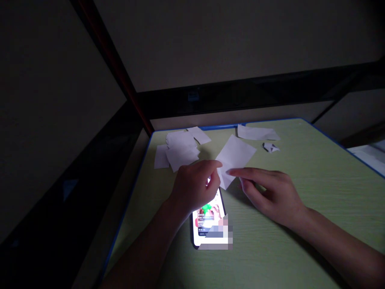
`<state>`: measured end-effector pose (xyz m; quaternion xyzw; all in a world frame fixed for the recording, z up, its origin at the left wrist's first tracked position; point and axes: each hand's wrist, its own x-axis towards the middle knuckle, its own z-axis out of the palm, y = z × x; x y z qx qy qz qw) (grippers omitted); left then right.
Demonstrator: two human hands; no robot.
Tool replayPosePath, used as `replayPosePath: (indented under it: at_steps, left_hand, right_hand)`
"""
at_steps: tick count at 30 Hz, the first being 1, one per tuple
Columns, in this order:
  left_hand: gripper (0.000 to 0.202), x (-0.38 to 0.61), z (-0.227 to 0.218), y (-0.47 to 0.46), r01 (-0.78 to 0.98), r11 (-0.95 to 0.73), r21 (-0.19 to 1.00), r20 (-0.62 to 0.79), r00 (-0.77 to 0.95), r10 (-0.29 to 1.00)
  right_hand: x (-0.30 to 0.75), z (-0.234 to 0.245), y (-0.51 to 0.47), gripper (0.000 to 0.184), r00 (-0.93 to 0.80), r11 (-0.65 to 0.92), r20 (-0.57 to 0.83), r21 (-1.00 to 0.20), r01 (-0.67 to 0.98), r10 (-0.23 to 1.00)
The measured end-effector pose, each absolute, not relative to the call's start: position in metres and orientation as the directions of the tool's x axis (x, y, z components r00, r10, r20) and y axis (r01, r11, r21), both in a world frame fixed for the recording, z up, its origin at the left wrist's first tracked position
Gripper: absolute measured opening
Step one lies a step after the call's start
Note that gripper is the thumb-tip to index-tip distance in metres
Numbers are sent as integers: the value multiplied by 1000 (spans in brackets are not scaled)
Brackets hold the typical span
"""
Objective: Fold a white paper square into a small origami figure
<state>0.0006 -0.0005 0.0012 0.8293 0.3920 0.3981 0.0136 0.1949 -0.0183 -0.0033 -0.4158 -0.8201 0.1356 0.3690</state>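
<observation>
A square of white paper [237, 151] is tilted cornerwise between my hands, with a faint crease near its lower corner. My left hand [197, 182] is closed, its thumb and index finger at the paper's left edge. From the other side, my right hand [270, 190] pinches the lower right edge, index finger on top and thumb below. Beneath my left hand lies a phone [207, 224] with a lit screen showing a green shape and hands; part of it is covered by my hand and part is blurred out in blocks.
Several loose white paper sheets [180, 146] overlap at the table's far left. A paper strip [258, 133] and a small folded paper piece [270, 147] lie at the far right. The green table [315, 160] has a blue rim and stands near a wall. The room is dim.
</observation>
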Motion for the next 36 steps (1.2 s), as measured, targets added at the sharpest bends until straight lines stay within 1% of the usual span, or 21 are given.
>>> replayPosePath:
  at_steps: [8,36]
  left_hand:
    - [18,0,0,-1,649,-686,328,644,378,665]
    - [17,0,0,-1,644,-688,334,636,385,669]
  right_hand:
    - [195,-3,-19,27,-384,615,485,-543,572,786]
    - [194,-2,-19,27,-386,614,484,-526,588,785]
